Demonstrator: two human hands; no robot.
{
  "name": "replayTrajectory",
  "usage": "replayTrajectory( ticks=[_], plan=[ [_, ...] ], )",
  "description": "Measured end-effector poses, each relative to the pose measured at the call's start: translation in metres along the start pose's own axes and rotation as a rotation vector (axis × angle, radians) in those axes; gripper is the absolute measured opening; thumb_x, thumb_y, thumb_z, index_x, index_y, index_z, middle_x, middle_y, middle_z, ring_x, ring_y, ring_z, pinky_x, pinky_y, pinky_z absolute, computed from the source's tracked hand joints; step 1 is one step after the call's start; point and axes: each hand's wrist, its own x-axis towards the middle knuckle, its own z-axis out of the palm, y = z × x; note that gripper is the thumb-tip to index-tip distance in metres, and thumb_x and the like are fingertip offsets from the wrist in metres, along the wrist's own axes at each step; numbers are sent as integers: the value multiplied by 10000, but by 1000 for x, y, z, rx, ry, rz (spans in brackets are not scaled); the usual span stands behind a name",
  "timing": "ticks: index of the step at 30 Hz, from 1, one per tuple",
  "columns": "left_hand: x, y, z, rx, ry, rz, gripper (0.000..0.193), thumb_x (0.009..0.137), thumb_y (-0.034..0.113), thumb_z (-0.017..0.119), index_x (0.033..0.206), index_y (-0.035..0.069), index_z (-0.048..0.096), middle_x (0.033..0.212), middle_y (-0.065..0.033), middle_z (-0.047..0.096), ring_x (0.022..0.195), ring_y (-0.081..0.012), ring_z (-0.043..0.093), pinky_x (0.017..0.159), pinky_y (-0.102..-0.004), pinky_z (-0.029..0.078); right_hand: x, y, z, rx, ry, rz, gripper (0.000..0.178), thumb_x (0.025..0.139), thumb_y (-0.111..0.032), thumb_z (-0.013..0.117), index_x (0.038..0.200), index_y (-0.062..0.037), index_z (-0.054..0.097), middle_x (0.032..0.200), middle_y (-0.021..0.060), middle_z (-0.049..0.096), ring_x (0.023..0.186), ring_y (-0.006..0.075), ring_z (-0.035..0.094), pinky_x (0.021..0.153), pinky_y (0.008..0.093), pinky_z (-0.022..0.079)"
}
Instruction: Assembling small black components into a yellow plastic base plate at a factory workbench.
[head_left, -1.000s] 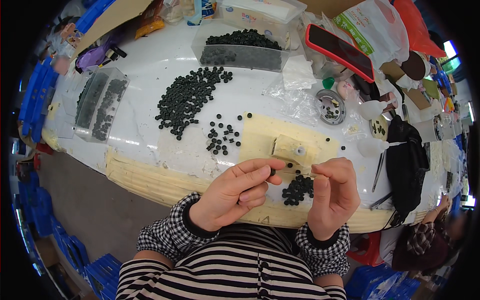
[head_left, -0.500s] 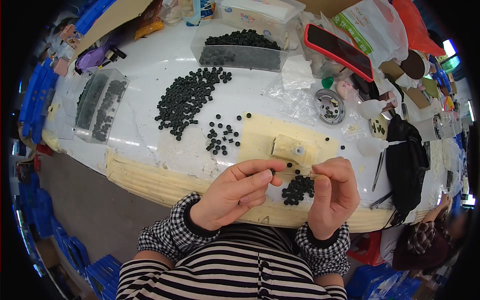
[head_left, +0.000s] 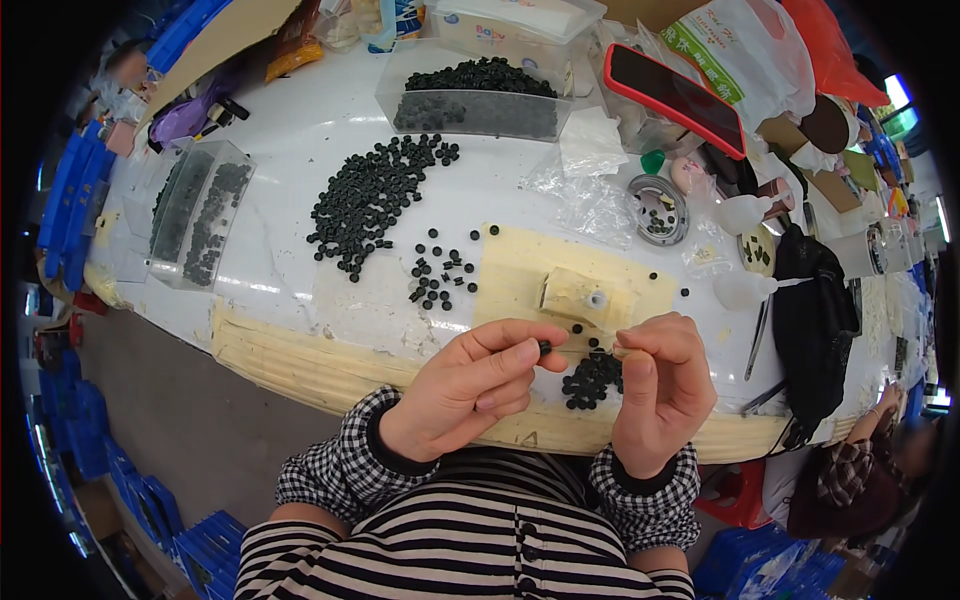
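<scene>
Between the thumb and forefinger of my left hand (head_left: pixel 475 375) is a small black round part (head_left: pixel 544 347). My right hand (head_left: pixel 663 385) is closed in a pinch just to its right; what its fingertips hold is too small to make out. Between and below my hands lies a little heap of similar black parts (head_left: pixel 590 383). Behind them a cream-coloured block with a pale round peg (head_left: pixel 596 299) sits on a yellowish board (head_left: pixel 510 285).
A large spread of black parts (head_left: pixel 365 200) lies left of centre, with a smaller scatter (head_left: pixel 442 275) beside it. Clear bins (head_left: pixel 470 115) stand behind and at far left. On the right are a red-cased phone (head_left: pixel 675 100), a round dish (head_left: pixel 660 212), tweezers (head_left: pixel 757 340) and a black bag (head_left: pixel 808 330).
My right hand has shifted very slightly left. The black part shows a little more at my left fingertips. Both hands keep their pinch.
</scene>
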Motion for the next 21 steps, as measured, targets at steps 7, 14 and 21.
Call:
replayTrajectory(
  ticks=[7, 14, 21],
  plan=[
    [2, -3, -3, -96, 23, -33, 264, 996, 192, 513, 1167, 4, 585, 909, -23, 635, 516, -16, 320, 495, -160, 292, -6, 0, 3, 61, 27, 75, 82, 843, -11, 657, 917, 19, 640, 855, 102, 635, 769, 186, 569, 695, 279, 451],
    [3, -6, -1, -103, 72, -55, 267, 993, 209, 524, 1142, -3, 587, 835, 4, 599, 513, -17, 320, 487, -166, 280, -5, 1, 6, -32, -8, -51, 100, 821, -12, 692, 909, 8, 649, 857, 113, 656, 762, 196, 609, 640, 258, 488],
    [4, -5, 0, -120, 83, -51, 256, 994, 203, 521, 1134, -1, 590, 826, 4, 600, 508, -17, 321, 485, -168, 281, -3, 0, 5, -162, -48, -140, 128, 803, -36, 726, 904, -2, 656, 848, 116, 661, 727, 204, 632, 613, 262, 505]
  ],
)
